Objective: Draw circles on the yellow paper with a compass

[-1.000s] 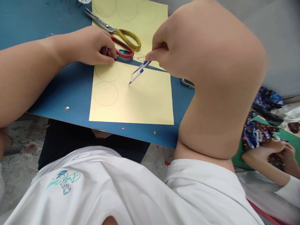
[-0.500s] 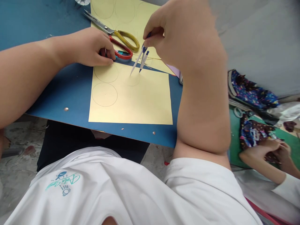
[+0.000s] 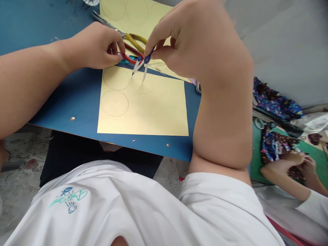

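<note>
Between its thumb and fingers my right hand (image 3: pixel 179 41) pinches the top of a blue and white compass (image 3: pixel 147 60). One leg of it touches the yellow sheet (image 3: pixel 153 112) near a faint partial circle; the other leg points to the left. Two drawn circles lie one above the other on the sheet's left side. My left hand (image 3: pixel 105 46) is at the sheet's top left edge, fingers curled and thumb near the red handle of the scissors (image 3: pixel 137 42). What its fingers may hold is hidden.
Behind lies a second yellow sheet (image 3: pixel 112 10) with circles, partly under the scissors, and a ruler (image 3: pixel 157 65). The blue table's (image 3: pixel 82 99) front edge is near my body. At the right, another person's hands (image 3: pixel 302 164) work over a green table (image 3: pixel 257 155).
My right hand has turned the compass, and its free leg has swung from the right of the planted leg to the left. My left hand has lifted slightly away from the sheet.
</note>
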`<state>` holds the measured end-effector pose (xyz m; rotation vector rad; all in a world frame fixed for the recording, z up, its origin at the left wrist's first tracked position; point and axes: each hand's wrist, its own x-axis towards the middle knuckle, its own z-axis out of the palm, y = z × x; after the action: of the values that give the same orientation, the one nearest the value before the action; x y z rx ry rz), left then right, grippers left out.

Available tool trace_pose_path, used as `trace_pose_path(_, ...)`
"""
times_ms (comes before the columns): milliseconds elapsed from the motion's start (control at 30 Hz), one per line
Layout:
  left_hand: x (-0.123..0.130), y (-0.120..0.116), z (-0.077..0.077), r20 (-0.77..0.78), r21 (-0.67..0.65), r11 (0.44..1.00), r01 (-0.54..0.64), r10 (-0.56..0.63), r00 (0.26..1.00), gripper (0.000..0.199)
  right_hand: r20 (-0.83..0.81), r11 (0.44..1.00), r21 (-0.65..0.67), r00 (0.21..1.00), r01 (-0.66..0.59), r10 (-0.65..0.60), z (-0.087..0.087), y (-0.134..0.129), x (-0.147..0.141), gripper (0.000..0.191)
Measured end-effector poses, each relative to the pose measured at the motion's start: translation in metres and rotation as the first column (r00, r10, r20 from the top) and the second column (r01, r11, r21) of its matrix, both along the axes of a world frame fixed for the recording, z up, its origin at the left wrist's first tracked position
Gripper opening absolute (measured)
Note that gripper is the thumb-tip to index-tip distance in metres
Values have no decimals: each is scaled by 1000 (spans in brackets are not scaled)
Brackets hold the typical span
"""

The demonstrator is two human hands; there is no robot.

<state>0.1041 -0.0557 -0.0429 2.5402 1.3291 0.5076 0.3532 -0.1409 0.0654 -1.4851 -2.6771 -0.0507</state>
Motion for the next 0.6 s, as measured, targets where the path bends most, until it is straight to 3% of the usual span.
trace_pose_path(133, 1, -1, 2, -8, -14, 1000, -19, 19, 1000, 53, -8, 997, -19, 998, -68, 68, 6, -3, 14, 33)
trace_pose_path(367, 4, -5, 5, -40, -35, 998, -52, 50, 998, 53, -87, 995, -44, 993, -88, 84, 2, 4, 33, 52)
trace_pose_path(600, 7, -9, 9, -62, -50, 996, -72, 69, 996, 52, -161, 991, -13, 978, -136, 132, -14, 12, 17, 31)
